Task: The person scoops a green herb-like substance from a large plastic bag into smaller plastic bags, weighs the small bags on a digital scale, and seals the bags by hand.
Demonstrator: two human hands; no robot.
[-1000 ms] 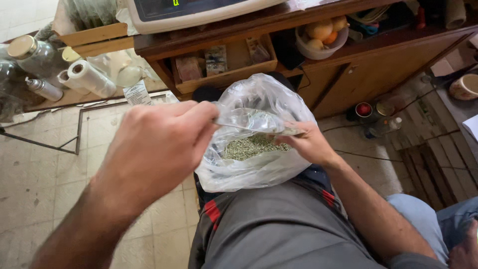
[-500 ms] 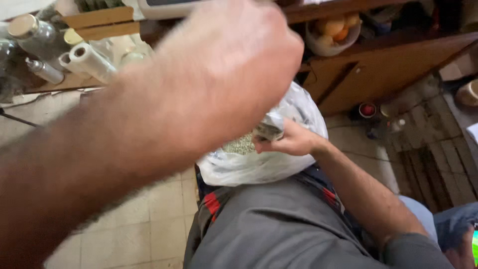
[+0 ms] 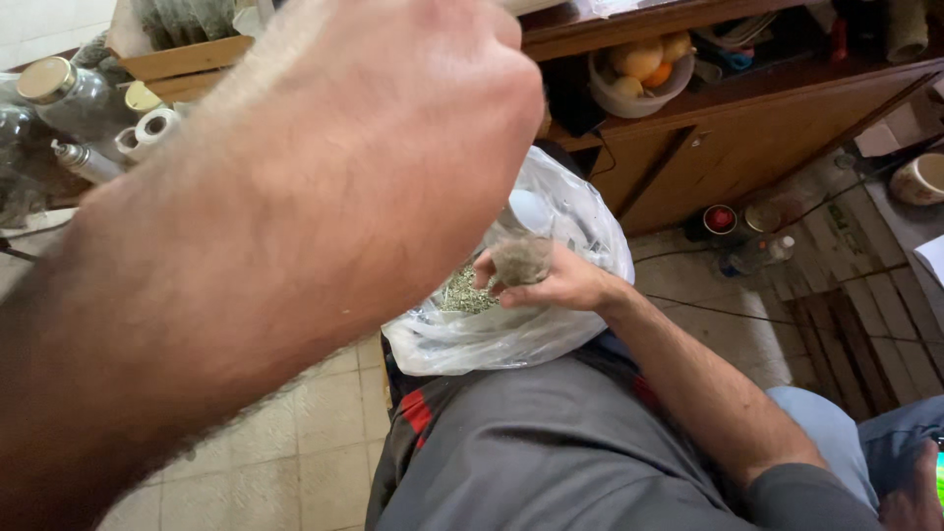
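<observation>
My left hand (image 3: 393, 128) is raised close to the camera and fills the upper left of the view. I see its back, with the fingers curled away from me, so whatever is inside them is hidden. My right hand (image 3: 565, 283) rests at the mouth of a large clear plastic bag (image 3: 551, 329) that sits on my lap. It pinches a small clear pouch (image 3: 521, 259) filled with grey-green dried herb. More loose dried herb (image 3: 460, 293) lies inside the big bag, just left of my right hand.
A wooden shelf unit (image 3: 747, 128) stands ahead, with a white bowl of fruit (image 3: 639, 74) on it. At the left are a glass jar (image 3: 64, 93) and paper rolls (image 3: 152, 128). Small cans (image 3: 720, 218), cables and a cup (image 3: 919, 179) are on the floor at right.
My left hand left the small pouch, rose toward the camera and now blocks the left side. My right hand still holds the pouch at the big bag's mouth.
</observation>
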